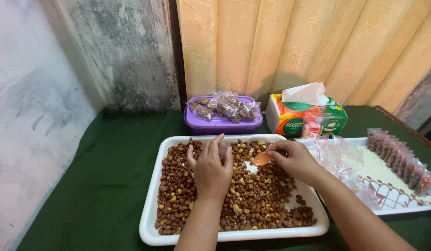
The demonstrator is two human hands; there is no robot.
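A white rectangular tray (150, 218) lies in front of me, covered with brown roasted nuts (252, 204). My left hand (210, 169) hovers over the middle of the nuts and holds a small clear plastic bag (223, 149) between its fingers. My right hand (292, 160) grips a small orange spoon (262, 159) just right of that bag, with the bowl of the spoon pointing toward it. Both forearms come in from the bottom edge.
A purple lidded box (220, 123) with several filled nut packets on top stands behind the tray. Beside it sits a tissue pack (303, 114). At right, a second tray (392, 195) carries empty clear bags (334, 155) and a row of filled packets (399, 155). Green cloth (104, 186) covers the table.
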